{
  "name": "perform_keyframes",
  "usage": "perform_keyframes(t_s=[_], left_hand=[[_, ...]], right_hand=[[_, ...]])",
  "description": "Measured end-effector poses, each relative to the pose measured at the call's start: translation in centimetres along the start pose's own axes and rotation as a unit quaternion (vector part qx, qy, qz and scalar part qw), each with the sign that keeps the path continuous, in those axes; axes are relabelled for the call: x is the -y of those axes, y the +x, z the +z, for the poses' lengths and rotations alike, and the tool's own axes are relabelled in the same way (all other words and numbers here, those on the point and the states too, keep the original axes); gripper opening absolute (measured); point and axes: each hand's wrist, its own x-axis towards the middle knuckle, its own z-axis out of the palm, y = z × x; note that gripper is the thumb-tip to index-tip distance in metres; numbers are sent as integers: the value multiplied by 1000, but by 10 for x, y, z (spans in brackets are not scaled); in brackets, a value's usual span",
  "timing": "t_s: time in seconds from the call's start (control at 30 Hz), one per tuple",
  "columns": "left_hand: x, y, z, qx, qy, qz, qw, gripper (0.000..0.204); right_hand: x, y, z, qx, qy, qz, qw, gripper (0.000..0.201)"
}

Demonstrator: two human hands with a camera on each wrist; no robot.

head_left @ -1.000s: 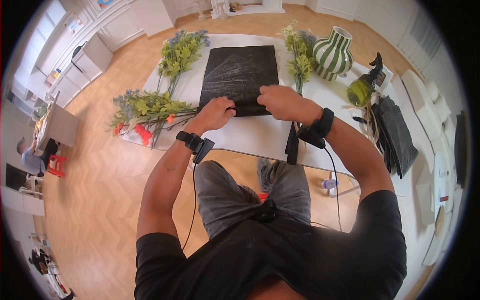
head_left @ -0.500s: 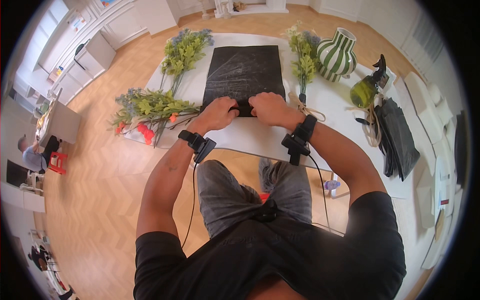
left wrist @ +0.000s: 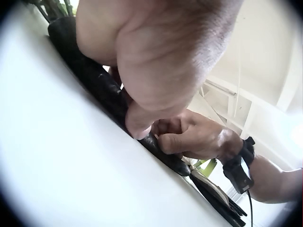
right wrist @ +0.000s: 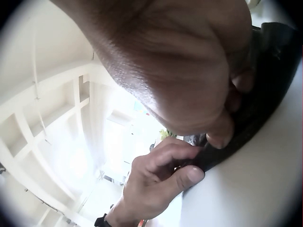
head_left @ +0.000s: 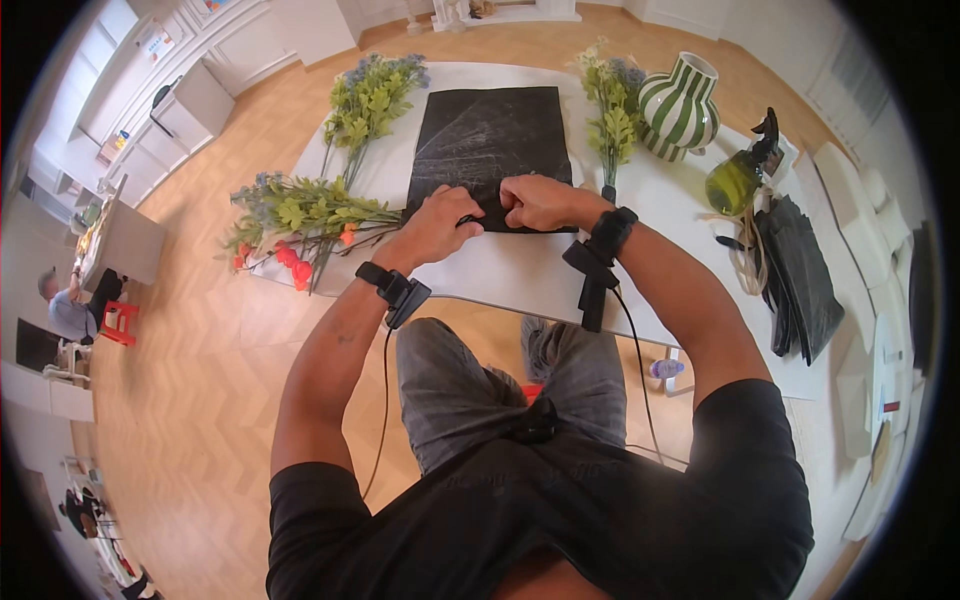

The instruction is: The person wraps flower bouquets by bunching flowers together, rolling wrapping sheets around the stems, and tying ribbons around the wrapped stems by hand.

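Observation:
A black sheet (head_left: 490,135), creased with pale scuff marks, lies flat on the white table in front of me. Its near edge is turned over into a thick fold (left wrist: 97,80), which runs along the tabletop in the left wrist view. My left hand (head_left: 435,228) grips this fold left of its middle, thumb on the near side. Close to its right, my right hand (head_left: 540,204) holds the same fold with curled fingers. Seen from the right wrist, the left thumb (right wrist: 187,177) and forefinger pinch the edge. Part of the fold is hidden beneath both hands.
Leafy artificial flower bunches (head_left: 365,110) lie left of the sheet, another bunch (head_left: 610,110) right of it. Farther right stand a green-striped vase (head_left: 680,110) and a green spray bottle (head_left: 732,188), near folded black sheets (head_left: 800,280). A person (head_left: 70,305) sits far left.
My right hand moved left along the near edge towards my left hand, then slightly up. The left hand stays at the fold. The near edge appears turned over a little more.

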Motion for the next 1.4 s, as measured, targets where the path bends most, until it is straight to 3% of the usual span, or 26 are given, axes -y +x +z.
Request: perform_keyframes(t_s=[0.13,0.2,0.4,0.47,0.57,0.7,0.8,0.87,0.93,1.0,1.13,1.2,1.33,1.4], left_hand=[[1,3,3,-12,7,-4,1000,15],[1,3,2,-5,10,5,1000,14],[0,-2,4,-16,44,2,999,11],[-3,-1,5,-63,14,-6,998,12],[-2,-1,1,-28,24,-8,999,13],[-4,-6,-4,-41,23,7,999,14],[2,-8,-6,-27,-10,-14,999,18],[7,-8,-8,-22,56,2,998,20],[12,-4,-10,-8,40,-10,999,19],[15,-2,-9,5,24,-23,999,19],[15,1,-12,8,-4,-11,1000,16],[17,4,-13,20,-12,-15,1000,17],[19,8,-16,53,-17,-37,998,19],[22,10,-19,50,-22,-36,998,18]], right_hand=[[6,-9,10,-11,-103,-68,992,20],[14,-19,20,-111,-230,-131,958,20],[4,-11,21,-109,-251,-153,950,14],[10,-5,13,-72,-246,-122,959,13],[14,-4,1,-19,-219,-85,972,14],[12,-1,-8,22,-139,-66,988,16],[7,-2,-10,29,-99,-65,993,18],[2,-3,-9,25,-80,-57,995,19],[-5,-2,-7,22,-59,-50,997,20],[-13,1,-5,-9,-77,-105,991,22],[-17,2,-5,-24,-74,-130,989,24],[-13,-4,-9,5,28,-61,998,21],[-4,-3,-15,25,1,-31,999,18],[-4,-2,-13,-6,-116,-93,989,13]])
